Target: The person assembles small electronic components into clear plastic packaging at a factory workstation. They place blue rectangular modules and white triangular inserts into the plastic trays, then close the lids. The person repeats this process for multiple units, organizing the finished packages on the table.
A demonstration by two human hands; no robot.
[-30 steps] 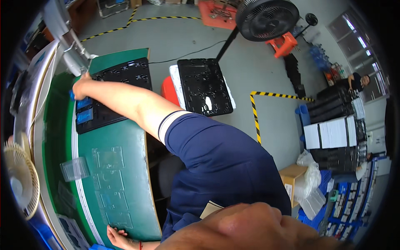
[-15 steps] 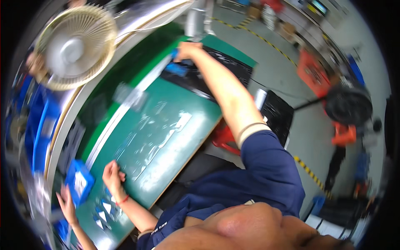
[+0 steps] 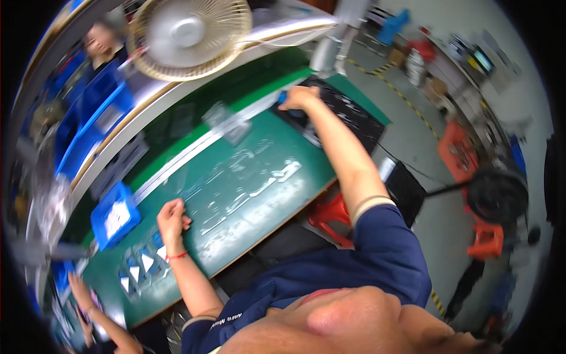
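My right hand [image 3: 300, 98] reaches to the far right end of the green-topped table [image 3: 265, 203], its fingers closed round a small blue item [image 3: 283, 98] whose kind I cannot make out. Beneath and beside it lies glossy black plastic sheeting [image 3: 348, 112]. My left hand [image 3: 172, 219] is over the table's left part, fingers curled closed, with nothing showing in them. Shiny clear plastic pieces [image 3: 250, 189] lie between the hands. Left of my left wrist, several small blue-and-white packets [image 3: 135, 271] form a row.
A blue bin [image 3: 100, 233] with white papers stands at the table's left. Along the back edge lies a crumpled clear bag [image 3: 227, 123], below a shelf with a fan [image 3: 188, 32]. Another person's hand [image 3: 79, 292] is at lower left. A red stool [image 3: 333, 219] stands by the front edge.
The view has swung, shifting the table and fan rightward. My right hand stays at the black sheeting, the blue item at its fingers. The co-worker's hand has dropped away from the blue bin.
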